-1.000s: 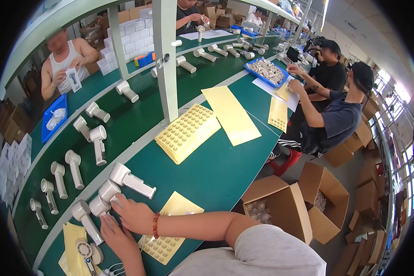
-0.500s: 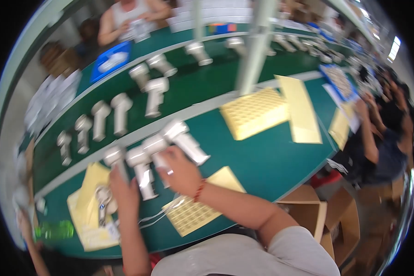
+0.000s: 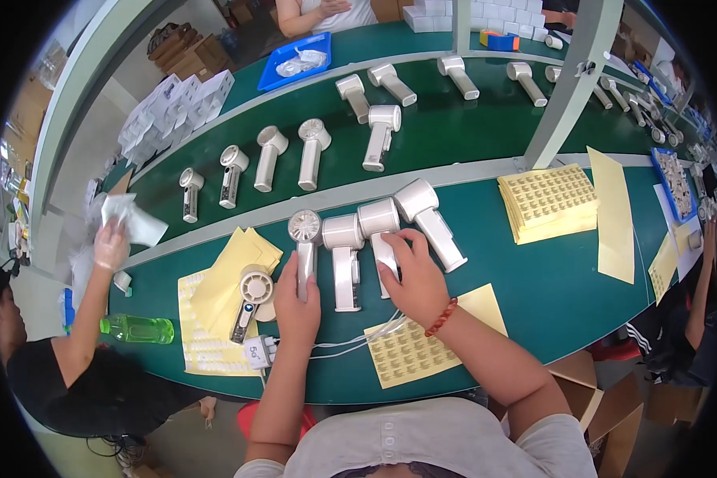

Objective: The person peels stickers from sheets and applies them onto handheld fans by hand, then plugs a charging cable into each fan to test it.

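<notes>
Four white handheld fans lie side by side on the green table in front of me. My left hand (image 3: 299, 296) is closed round the handle of the leftmost handheld fan (image 3: 304, 227), whose bladed round head points away from me. Beside it lies a second fan (image 3: 345, 271) with its handle partly uncovered, untouched. The third handheld fan (image 3: 378, 217) has my right hand (image 3: 416, 280) curled over its handle, hiding the lower part. At the right end, a fourth fan (image 3: 434, 227) rests tilted, its handle also partly uncovered.
Left lie yellow sheets (image 3: 223, 279), an exposed-handle fan (image 3: 255, 288), a charger (image 3: 258, 351) with white cables and a green bottle (image 3: 139, 328). A sticker sheet (image 3: 406, 358) sits near my right forearm. Several fans line the belt (image 3: 454, 127) beyond a rail; a post (image 3: 573, 80) rises right.
My view has turned rightward and sharpened, so the table sits differently in it. Both hands stay at the same two fans. A co-worker at left now reaches across with a white package.
</notes>
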The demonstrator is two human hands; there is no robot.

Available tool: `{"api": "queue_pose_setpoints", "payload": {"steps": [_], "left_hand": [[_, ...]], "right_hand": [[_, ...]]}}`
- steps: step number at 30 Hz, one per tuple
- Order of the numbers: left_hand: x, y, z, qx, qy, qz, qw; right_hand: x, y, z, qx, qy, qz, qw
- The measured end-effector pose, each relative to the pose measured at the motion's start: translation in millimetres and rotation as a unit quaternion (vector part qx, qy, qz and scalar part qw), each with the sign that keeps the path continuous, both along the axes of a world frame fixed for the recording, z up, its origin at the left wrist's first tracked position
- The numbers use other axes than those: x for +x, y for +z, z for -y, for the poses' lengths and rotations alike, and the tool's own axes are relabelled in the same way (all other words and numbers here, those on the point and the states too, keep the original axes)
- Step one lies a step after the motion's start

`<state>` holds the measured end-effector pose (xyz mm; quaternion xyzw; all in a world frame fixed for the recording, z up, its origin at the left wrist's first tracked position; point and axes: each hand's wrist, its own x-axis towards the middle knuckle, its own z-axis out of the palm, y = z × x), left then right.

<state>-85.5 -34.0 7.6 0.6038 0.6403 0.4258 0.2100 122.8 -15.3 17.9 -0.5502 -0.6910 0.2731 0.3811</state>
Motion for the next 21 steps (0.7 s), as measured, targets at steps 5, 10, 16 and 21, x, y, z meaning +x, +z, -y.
{"api": "queue_pose_setpoints", "payload": {"steps": [5, 10, 16, 21], "left_hand": [[3, 11, 1, 0.031, 0.02, -0.151, 0.988], [-1, 6, 3, -0.011, 0.035, 0.053, 0.998], [-3, 1, 3, -0.092, 0.017, -0.015, 0.996], [8, 9, 0, -0.006, -0.028, -0.148, 0.989]], "right_hand": [[1, -1, -1, -0.001, -0.005, 0.008, 1.0], [-1, -1, 0, 0.006, -0.004, 0.005, 1.0], [-1, -2, 0, 0.011, -0.004, 0.004, 1.0], [-1, -6, 0, 0.031, 0.006, 0.011, 0.999]]}}
